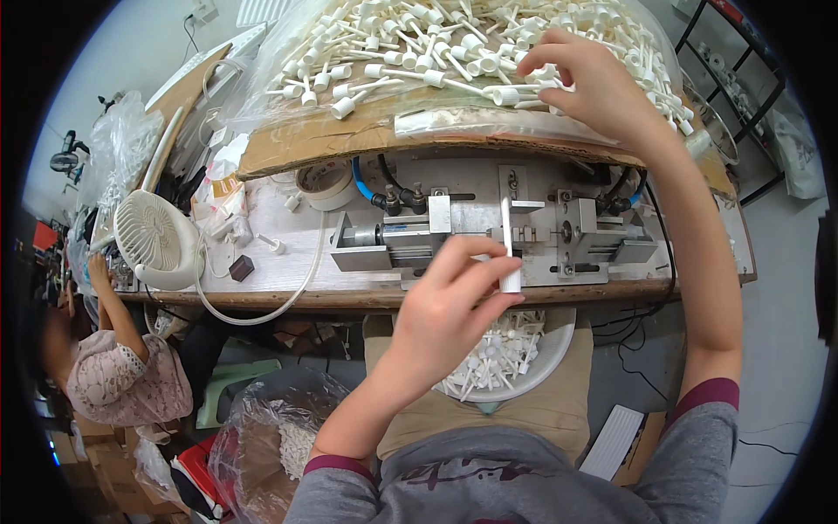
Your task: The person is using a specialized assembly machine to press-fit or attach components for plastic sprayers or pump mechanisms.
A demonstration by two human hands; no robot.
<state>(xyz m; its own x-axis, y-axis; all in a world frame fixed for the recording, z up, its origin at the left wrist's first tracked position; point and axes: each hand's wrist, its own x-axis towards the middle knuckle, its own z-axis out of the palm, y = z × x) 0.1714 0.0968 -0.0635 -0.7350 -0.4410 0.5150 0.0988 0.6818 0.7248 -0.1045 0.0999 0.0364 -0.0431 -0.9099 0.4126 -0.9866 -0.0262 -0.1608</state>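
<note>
My left hand [441,314] pinches a white plastic part with a long stem and a ribbed cylindrical head [511,278]. The stem points away from me, over the middle of a metal clamping fixture [532,234] with a cylinder on either side. Whether the stem touches the fixture, I cannot tell. Up at the right, my right hand [594,87] hovers over a heap of similar white stemmed parts [428,52]. Its fingers are curved and apart, with nothing visible between them.
Cardboard [323,148] edges the heap above the fixture. A bowl [563,336] of white parts sits at my lap, under the bench edge. On the left are a tape roll [325,185], a white fan [153,236] and a looping hose [297,297]. Another person [131,375] sits farther left.
</note>
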